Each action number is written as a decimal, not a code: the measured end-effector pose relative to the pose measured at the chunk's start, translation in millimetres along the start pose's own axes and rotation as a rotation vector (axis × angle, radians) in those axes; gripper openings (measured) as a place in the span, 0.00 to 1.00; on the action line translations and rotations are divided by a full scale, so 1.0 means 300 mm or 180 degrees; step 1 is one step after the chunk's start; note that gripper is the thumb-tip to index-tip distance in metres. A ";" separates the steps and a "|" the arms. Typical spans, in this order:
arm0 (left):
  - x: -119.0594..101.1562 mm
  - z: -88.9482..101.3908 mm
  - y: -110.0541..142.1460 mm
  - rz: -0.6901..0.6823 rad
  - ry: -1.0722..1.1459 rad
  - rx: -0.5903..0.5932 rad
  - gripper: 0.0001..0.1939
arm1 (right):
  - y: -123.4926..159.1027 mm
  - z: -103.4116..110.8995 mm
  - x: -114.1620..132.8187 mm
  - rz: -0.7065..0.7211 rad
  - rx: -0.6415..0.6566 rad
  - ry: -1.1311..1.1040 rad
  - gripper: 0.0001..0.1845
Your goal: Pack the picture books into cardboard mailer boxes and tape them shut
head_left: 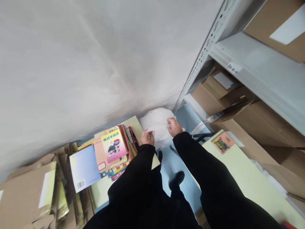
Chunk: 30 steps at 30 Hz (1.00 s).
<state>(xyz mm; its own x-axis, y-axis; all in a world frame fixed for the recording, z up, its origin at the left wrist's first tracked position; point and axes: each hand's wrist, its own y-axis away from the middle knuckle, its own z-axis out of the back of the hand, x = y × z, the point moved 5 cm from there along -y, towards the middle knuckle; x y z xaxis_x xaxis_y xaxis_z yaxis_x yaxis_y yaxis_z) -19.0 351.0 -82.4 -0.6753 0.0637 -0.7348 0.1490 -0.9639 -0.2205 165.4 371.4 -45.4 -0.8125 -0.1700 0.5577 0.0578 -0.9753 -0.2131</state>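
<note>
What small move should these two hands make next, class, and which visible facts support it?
Perhaps ease the hands slightly apart to spread the white plastic: the left hand is at one side of it, the right hand at the other, and the material looks loose and bunched. How firmly either hand grips is unclear, so a gentle pull seems wise.

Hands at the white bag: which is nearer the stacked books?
The left hand, beside the book pile; the right hand, across the bag, is nearer the shelving.
</note>
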 end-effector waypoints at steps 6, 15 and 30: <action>-0.159 0.137 -0.133 -0.1141 0.0515 0.1137 0.10 | 0.041 0.335 -0.026 0.0044 0.0739 0.0216 0.12; -0.394 0.147 -0.129 -0.0635 0.1131 0.2060 0.18 | 0.554 0.810 -0.125 -0.1176 0.0055 0.0049 0.13; -0.846 -0.347 0.597 -0.1413 0.0484 0.3783 0.09 | 1.744 0.900 -0.190 -0.3330 -0.2694 -0.1271 0.15</action>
<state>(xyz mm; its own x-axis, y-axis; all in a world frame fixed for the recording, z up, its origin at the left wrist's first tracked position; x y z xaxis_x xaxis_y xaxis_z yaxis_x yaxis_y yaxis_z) 254.3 189.0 -2.4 -0.4001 0.3913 -0.8287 -0.8552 -0.4845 0.1842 398.6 -167.2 27.9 -0.0355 0.4053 0.9135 -0.9421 -0.3184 0.1047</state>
